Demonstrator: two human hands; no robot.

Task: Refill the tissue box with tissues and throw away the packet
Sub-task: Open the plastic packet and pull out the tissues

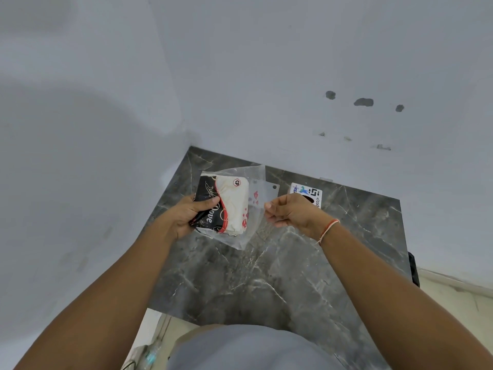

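A tissue packet [226, 206] of clear plastic, printed black, white and red, is held above the dark marble table [266, 284]. My left hand [190, 216] grips its black left end. My right hand [289, 213] pinches the clear plastic flap at the packet's right end, pulled away from the tissues inside. The white tissue box [306, 194] with colourful print stands on the table at the back, partly hidden behind my right hand.
The table sits in a corner between two pale walls [293, 76]. A dark object [413, 268] pokes out at the table's right edge. Light floor [453, 297] shows at the right, and cables [149, 356] lie at the lower left.
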